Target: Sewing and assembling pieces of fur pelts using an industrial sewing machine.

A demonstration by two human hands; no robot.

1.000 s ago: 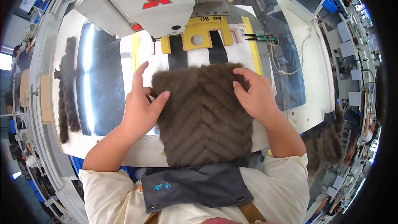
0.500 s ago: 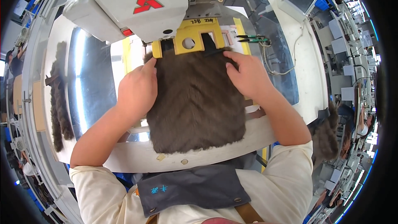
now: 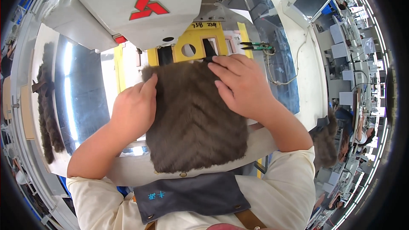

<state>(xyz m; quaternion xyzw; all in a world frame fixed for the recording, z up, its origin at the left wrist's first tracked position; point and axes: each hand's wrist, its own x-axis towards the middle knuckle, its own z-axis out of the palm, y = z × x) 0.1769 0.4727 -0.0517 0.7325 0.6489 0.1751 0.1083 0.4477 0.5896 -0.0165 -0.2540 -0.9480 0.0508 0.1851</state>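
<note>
A dark brown fur piece (image 3: 196, 123) with a chevron pattern lies on the work surface in front of me. My left hand (image 3: 134, 106) grips its left edge close to the far corner, index finger stretched along it. On the far right corner, my right hand (image 3: 243, 85) pinches the fur, its fingertips beside a small black strip. Just beyond the fur's far edge sits a yellow template (image 3: 187, 44) with a round hole and dark slots. A white sewing machine head (image 3: 142, 8) hangs over the template's left side. The undersides of both hands' grips are hidden.
Green-handled snips (image 3: 255, 46) lie right of the template, near a looped cord (image 3: 283, 83). A narrow fur strip (image 3: 47, 102) lies at the far left. More fur (image 3: 327, 145) hangs at the right edge. A monitor (image 3: 309, 0) stands at the back right.
The fur piece has moved toward me, drawing clear of the yellow template's near edge. Both hands have come nearer with it, and the right fingers have curled more over the corner.
</note>
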